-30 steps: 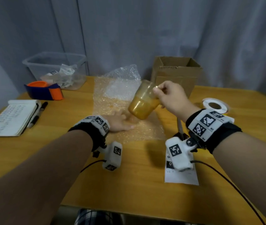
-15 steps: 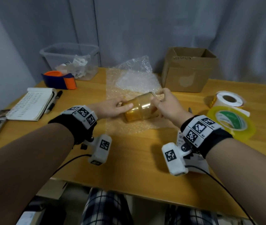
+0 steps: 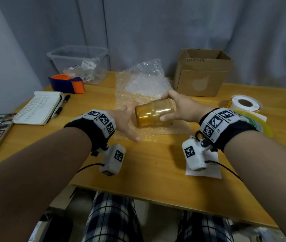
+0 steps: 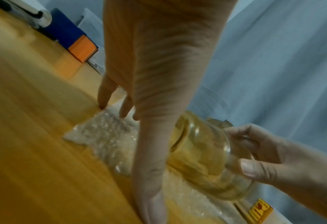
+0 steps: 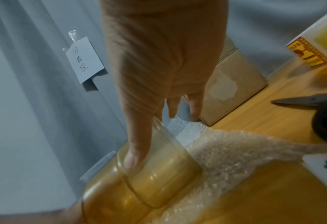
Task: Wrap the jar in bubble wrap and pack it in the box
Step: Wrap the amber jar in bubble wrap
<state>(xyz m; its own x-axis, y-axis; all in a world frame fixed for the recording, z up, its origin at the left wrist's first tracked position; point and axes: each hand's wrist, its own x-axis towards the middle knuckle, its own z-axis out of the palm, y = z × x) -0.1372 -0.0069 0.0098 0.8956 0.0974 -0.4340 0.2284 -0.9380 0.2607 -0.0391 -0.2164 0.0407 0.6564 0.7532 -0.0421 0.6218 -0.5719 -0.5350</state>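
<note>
I have the clear amber-tinted glass jar (image 3: pixel 153 112) lying on its side at the centre of the head view, on the near part of the flat sheet of clear bubble wrap (image 3: pixel 139 88). My right hand (image 3: pixel 182 107) grips its mouth end, thumb and fingers curled round the rim. My left hand (image 3: pixel 124 122) rests flat against its base, fingers straight. No wrap is round the jar yet. The open brown cardboard box (image 3: pixel 202 74), upper right, waits; wrapping and packing remain.
</note>
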